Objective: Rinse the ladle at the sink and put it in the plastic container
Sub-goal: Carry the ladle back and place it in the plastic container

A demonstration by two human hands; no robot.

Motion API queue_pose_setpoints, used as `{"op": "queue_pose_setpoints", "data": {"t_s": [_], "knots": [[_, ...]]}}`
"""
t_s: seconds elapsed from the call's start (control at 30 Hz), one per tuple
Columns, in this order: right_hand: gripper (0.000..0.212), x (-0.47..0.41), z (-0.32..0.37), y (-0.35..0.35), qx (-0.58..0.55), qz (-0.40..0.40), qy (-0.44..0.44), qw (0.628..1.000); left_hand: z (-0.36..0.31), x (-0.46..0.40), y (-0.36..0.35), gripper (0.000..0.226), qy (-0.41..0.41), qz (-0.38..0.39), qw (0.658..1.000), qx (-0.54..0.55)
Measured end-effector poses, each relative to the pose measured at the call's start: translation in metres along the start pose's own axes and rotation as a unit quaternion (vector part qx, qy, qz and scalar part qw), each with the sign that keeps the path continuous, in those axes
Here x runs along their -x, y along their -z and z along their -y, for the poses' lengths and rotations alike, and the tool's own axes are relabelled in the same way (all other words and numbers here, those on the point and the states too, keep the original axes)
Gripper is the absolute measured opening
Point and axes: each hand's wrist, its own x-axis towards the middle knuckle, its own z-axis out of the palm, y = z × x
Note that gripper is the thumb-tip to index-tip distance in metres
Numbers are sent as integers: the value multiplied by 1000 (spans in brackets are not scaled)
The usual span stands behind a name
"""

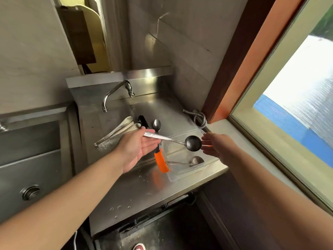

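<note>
The ladle (180, 141) is a small, all-metal piece with a round, dark, dull bowl and a slim, shiny handle that bears an embossed pattern near its end. It lies almost level in the air, bowl to the right, above the near-left part of the clear plastic container (209, 166) that sits on the steel counter (144, 193) beside the sink (115, 112). The bowl faces up towards the camera and hangs over the container's open top, not touching it.

The left hand (138, 148) reaches in from the lower left, palm turned up and to the right, forearm bare. Its fingers are loosely spread and the handle's end rests across them near the thumb; whether the thumb pins the handle I cannot tell. The right hand (218, 145) comes in from the lower right with its back to the camera. Its fingers are slightly curled and a little apart, their tips just beside the ladle's bowl; whether they touch it cannot be seen.

Inside the container lies a spoon (191, 161), its bowl to the right. An orange-handled tool (161, 162) leans against the container's left wall. In the sink lie tongs (117, 131) and another spoon (157, 125), below the tap (117, 92). Water drops dot the counter. A window (297, 98) is at right.
</note>
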Motion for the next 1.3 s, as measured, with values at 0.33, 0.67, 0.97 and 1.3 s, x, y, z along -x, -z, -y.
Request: {"op": "queue_pose_setpoints", "data": {"t_s": [0.33,0.67,0.97,1.3], "knots": [[33,-56,-9,-9,187,30,-41,981,35,-46,-15,20,14,-98,993,-70],[35,-93,-25,-14,317,95,-13,944,72,-56,-34,18,34,-192,974,-115],[37,-104,-21,-42,431,140,17,891,84,-72,-37,14,37,-281,954,-94],[32,-110,-14,-23,466,132,-3,875,88,-84,-44,12,32,-307,946,-97]]}}
